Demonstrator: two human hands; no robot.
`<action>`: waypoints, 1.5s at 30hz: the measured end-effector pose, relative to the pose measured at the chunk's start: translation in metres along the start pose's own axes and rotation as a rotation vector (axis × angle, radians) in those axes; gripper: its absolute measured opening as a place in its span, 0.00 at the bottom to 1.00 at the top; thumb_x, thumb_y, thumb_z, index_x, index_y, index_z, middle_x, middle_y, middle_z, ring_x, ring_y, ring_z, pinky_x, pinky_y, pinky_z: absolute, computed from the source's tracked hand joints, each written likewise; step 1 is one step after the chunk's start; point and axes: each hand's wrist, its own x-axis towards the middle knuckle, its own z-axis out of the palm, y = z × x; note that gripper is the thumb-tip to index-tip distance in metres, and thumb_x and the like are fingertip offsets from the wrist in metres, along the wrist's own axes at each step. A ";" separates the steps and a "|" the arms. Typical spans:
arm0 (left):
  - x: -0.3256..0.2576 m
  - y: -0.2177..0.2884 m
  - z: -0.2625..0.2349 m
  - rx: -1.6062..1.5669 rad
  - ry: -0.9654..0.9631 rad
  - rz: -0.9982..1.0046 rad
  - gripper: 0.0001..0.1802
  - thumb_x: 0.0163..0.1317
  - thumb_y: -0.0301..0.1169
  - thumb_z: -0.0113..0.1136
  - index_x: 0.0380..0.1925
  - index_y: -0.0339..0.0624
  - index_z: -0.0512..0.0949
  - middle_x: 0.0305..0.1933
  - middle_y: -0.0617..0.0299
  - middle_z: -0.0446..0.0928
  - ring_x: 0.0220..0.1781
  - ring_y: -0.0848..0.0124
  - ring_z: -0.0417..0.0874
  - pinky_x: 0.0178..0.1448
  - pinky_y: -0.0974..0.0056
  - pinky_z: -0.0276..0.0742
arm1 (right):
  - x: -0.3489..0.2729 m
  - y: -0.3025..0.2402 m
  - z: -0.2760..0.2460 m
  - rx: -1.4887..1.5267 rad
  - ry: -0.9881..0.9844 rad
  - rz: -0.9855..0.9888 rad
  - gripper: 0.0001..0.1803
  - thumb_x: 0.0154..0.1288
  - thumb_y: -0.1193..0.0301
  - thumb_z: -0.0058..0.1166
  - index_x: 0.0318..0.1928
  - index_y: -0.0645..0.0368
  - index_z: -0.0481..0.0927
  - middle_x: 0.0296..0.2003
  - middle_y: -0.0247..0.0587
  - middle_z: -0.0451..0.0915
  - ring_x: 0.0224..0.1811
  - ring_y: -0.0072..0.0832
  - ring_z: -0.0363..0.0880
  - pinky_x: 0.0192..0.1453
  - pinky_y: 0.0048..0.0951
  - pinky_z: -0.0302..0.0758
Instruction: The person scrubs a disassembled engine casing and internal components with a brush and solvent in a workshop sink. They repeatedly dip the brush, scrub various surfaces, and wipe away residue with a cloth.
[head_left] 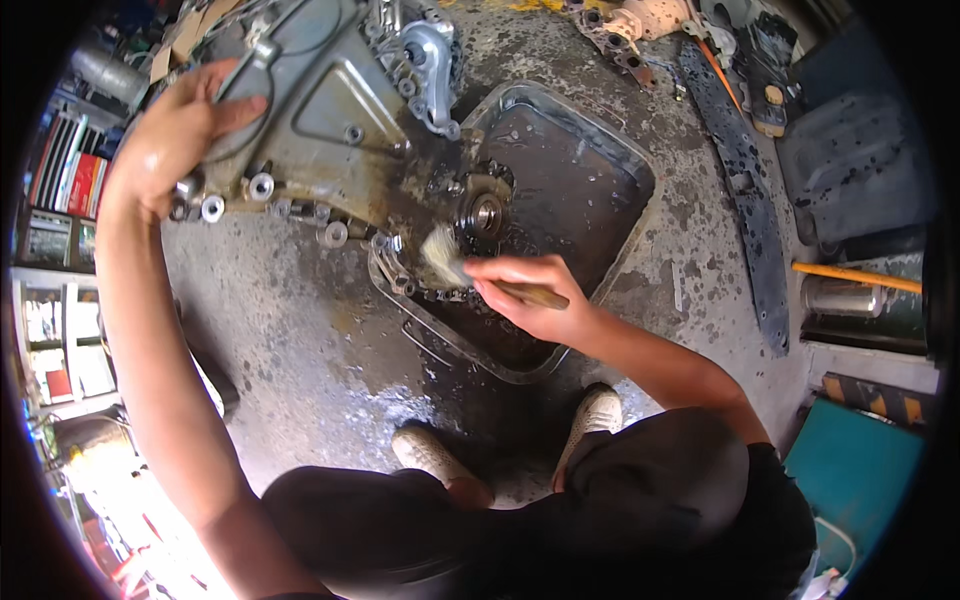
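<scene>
No text, label, brand or number is legible. To the left of the left hand [180, 135], a red item [86, 187] shows pale marks too small to read. Well to the right of the right hand [530, 295], and nearer the wearer, a strip [875, 400] bears dark and yellowish stripes. Beyond both hands, yellow marking [525, 5] on the floor [290, 340] forms no readable character.

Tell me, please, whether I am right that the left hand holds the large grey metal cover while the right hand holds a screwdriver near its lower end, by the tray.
Not quite, as the tool is misread: in the head view, the right hand holds a brush with pale bristles near that end. The left hand does hold the grey metal cover, by the tray.
</scene>
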 end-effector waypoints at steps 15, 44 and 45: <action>-0.005 -0.013 -0.011 -0.026 0.002 -0.053 0.20 0.64 0.27 0.62 0.56 0.36 0.77 0.48 0.64 0.82 0.49 0.76 0.78 0.61 0.71 0.65 | -0.021 0.074 -0.082 -0.833 -0.039 0.500 0.14 0.60 0.74 0.57 0.47 0.57 0.85 0.35 0.51 0.86 0.35 0.47 0.85 0.47 0.39 0.82; 0.000 -0.018 -0.006 -0.010 0.044 -0.073 0.22 0.64 0.26 0.62 0.58 0.34 0.75 0.47 0.61 0.83 0.45 0.75 0.81 0.56 0.71 0.71 | -0.012 0.019 0.004 0.023 0.119 -0.139 0.15 0.64 0.80 0.59 0.52 0.66 0.82 0.42 0.51 0.86 0.50 0.37 0.85 0.66 0.38 0.75; 0.002 -0.011 -0.009 -0.010 0.003 -0.066 0.21 0.64 0.27 0.62 0.57 0.34 0.76 0.46 0.61 0.83 0.45 0.75 0.81 0.55 0.71 0.72 | -0.010 0.021 0.003 0.050 0.082 -0.187 0.15 0.64 0.80 0.59 0.52 0.66 0.82 0.42 0.51 0.86 0.49 0.38 0.86 0.67 0.39 0.74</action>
